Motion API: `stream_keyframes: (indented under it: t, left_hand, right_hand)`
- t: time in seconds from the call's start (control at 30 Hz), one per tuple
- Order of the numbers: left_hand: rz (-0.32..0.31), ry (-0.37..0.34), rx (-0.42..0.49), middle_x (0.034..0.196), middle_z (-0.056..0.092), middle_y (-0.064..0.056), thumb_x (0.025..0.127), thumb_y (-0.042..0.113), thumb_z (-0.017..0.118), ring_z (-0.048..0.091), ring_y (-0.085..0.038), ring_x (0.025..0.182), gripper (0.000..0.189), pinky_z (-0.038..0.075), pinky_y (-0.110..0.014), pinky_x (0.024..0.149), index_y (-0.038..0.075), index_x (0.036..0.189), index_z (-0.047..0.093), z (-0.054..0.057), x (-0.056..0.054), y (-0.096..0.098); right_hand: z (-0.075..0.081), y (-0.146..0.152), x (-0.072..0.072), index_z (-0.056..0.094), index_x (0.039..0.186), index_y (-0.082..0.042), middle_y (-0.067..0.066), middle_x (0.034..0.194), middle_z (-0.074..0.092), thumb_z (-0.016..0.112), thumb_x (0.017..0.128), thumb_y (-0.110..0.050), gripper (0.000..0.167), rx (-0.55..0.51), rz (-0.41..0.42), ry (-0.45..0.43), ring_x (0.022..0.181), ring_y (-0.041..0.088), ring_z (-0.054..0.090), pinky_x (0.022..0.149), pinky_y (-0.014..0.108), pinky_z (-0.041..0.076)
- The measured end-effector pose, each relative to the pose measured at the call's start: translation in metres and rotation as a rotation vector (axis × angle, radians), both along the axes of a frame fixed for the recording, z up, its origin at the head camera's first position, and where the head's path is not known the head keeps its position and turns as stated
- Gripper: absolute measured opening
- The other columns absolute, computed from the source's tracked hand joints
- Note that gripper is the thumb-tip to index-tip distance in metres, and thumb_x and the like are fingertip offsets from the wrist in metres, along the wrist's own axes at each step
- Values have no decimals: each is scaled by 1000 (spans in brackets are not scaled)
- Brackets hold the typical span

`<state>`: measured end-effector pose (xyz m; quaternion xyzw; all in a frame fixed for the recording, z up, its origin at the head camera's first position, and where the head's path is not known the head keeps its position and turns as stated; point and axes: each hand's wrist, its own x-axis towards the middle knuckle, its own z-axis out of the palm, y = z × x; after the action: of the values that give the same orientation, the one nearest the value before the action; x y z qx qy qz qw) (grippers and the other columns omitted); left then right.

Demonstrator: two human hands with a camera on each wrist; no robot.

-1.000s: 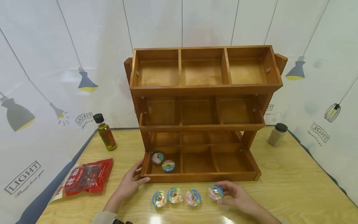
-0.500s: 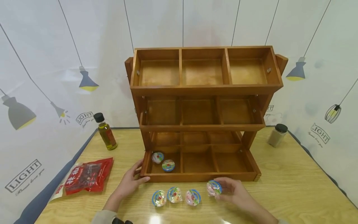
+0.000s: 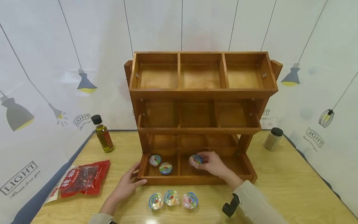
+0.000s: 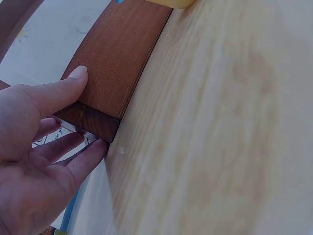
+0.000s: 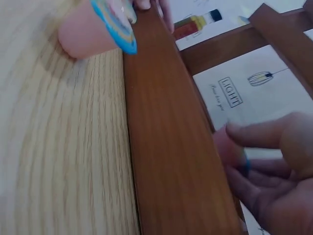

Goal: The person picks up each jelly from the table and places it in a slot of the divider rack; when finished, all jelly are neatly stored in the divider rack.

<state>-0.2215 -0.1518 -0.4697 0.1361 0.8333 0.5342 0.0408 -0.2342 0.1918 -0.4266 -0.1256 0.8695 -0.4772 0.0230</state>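
Observation:
My right hand [image 3: 212, 163] pinches a pink jelly cup [image 3: 195, 160] with a blue-rimmed printed lid. It holds the cup at the middle compartment of the bottom tier of a brown wooden rack [image 3: 201, 180]; whether the cup touches the compartment floor I cannot tell. The left hand [image 3: 127, 185] grips the rack's front left corner, thumb on the front board [image 4: 117, 58] and fingers at the side. Two jelly cups [image 3: 165, 168] lie in the bottom left compartment. Three more, including a pink one [image 3: 190, 200], stand on the table before the rack.
Left of the rack are an oil bottle [image 3: 103, 133] with a black cap and a red food packet [image 3: 84, 179]. To the right stands a black-lidded jar [image 3: 273, 139]. The rack's upper tiers [image 3: 199, 93] overhang the bottom one. A printed curtain [image 3: 56, 93] hangs behind.
My right hand has lifted the fourth jelly cup off the table and carried it forward and left to the bottom middle compartment. The left hand keeps its place on the rack corner.

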Motion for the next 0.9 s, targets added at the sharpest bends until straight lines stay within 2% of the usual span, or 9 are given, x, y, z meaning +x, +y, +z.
stream_keyframes:
  t: [0.13, 0.3, 0.53, 0.73, 0.9]
  left_hand:
    - [-19, 11, 2, 137, 34, -23, 78, 19, 67, 44, -42, 116, 75, 48, -40, 89, 4, 139, 25, 0, -1, -1]
    - [-9, -48, 32, 140, 32, -20, 79, 15, 67, 42, -40, 120, 75, 46, -38, 92, 7, 140, 25, 1, 0, 1]
    - [9, -62, 34, 140, 32, -18, 78, 14, 67, 41, -39, 120, 75, 48, -35, 90, 9, 140, 25, 2, 0, 0]
    - [-1, -68, 38, 141, 32, -19, 79, 15, 66, 41, -39, 121, 75, 47, -37, 91, 9, 141, 24, 4, 1, 1]
    - [2, -75, 43, 141, 31, -18, 79, 14, 66, 40, -39, 121, 75, 48, -36, 90, 10, 141, 25, 5, 1, 0]
  right_hand:
    - [-9, -18, -14, 59, 108, 5, 13, 94, 66, 75, 69, -12, 45, 97, -121, -34, 82, 20, 62, 68, 30, 52]
    - [-15, -30, -23, 59, 109, 5, 14, 99, 64, 76, 66, -10, 48, 65, -178, -109, 85, 20, 59, 70, 33, 51]
    - [-19, -35, -29, 55, 116, 2, 18, 109, 60, 75, 68, -13, 54, -32, -176, -151, 100, 29, 56, 78, 37, 51]
    - [-22, -36, -31, 53, 119, 0, 17, 112, 59, 75, 69, -19, 58, -12, -190, -122, 103, 30, 56, 81, 38, 50]
    - [-21, -33, -28, 46, 126, -4, 17, 114, 57, 75, 69, -18, 65, 27, -145, -54, 105, 32, 54, 81, 40, 50]
